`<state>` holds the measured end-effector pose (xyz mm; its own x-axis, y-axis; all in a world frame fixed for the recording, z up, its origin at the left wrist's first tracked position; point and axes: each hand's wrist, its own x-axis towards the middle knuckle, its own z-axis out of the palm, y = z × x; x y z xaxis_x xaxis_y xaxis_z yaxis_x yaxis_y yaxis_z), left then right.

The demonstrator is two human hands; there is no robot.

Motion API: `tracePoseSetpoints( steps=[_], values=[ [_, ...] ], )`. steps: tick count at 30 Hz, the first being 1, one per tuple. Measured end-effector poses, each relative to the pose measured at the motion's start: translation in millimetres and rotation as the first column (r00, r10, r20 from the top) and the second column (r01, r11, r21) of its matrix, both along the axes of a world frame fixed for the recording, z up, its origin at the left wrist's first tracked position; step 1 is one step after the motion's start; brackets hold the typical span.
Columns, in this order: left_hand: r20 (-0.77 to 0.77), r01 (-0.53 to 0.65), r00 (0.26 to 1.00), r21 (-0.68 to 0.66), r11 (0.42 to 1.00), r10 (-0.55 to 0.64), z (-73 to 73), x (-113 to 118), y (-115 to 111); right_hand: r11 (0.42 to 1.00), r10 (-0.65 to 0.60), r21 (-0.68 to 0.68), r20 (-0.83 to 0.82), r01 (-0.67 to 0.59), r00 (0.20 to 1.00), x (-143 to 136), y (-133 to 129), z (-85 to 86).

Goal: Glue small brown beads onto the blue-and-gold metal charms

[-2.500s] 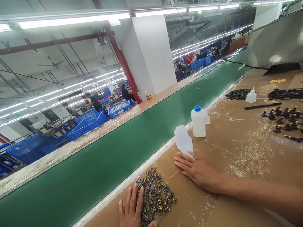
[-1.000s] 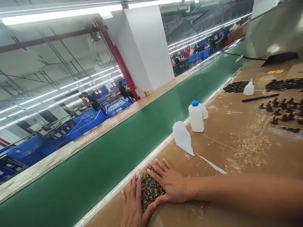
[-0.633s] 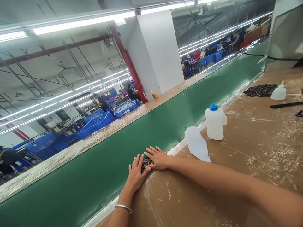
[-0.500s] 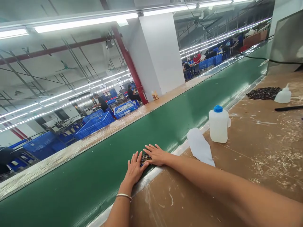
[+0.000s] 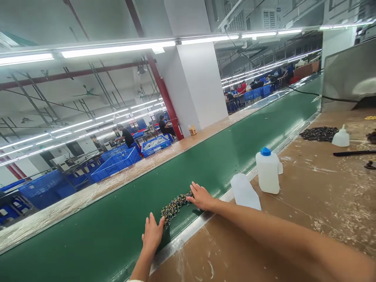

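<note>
On the green conveyor belt (image 5: 117, 219) lies an elongated pile of small parts (image 5: 175, 207), dark with yellow and blue bits; they are too small to name. My left hand (image 5: 152, 232) is at the pile's near left end, fingers spread, thumb close to the parts. At the far right end, my right hand (image 5: 201, 196) rests with fingers stretched out, its fingertips by the parts and partly covering them. Neither hand grasps anything. A white sheet (image 5: 245, 192) lies just right of my right hand, beside the belt's metal edge.
On the brown tabletop (image 5: 305, 199) stand a white jug with a blue cap (image 5: 268, 172) and a small white squeeze bottle (image 5: 341, 137). A heap of dark pieces (image 5: 319, 133) and a black-handled tool (image 5: 354, 153) lie nearby. Blue crates (image 5: 116, 162) and people are beyond the belt.
My hands have moved apart, the left one toward the lower left. The pile that sat bunched between them is now spread out along the belt. The camera view has tilted up slightly.
</note>
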<state>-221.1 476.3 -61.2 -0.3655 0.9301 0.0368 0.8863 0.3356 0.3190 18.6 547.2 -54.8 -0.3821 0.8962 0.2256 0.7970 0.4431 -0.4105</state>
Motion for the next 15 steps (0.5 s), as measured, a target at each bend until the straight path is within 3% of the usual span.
tracePoseSetpoints(
  steps=[4, 8, 11, 15],
  values=[
    [-0.022, -0.002, 1.0, -0.022, 1.0, 0.001, -10.5, 34, -18, 0.999, 0.013, -0.032, 0.065, -0.011, 0.998, 13, -24, -1.7],
    [-0.009, 0.072, 0.997, -0.002, 0.997, -0.072, -8.9, 77, -10, 0.998, 0.066, -0.014, 0.077, -0.065, 0.995, 11, -33, 3.8],
    [0.026, 0.09, 0.995, 0.035, 0.995, -0.091, 3.3, 89, -2, 0.996, 0.083, 0.02, 0.046, -0.084, 0.996, 7, -36, 14.7],
    [0.05, 0.032, 0.998, 0.091, 0.995, -0.037, 41.4, 69, -21, 0.992, 0.071, 0.109, -0.058, -0.065, 0.996, 16, -49, 39.7]
  ],
)
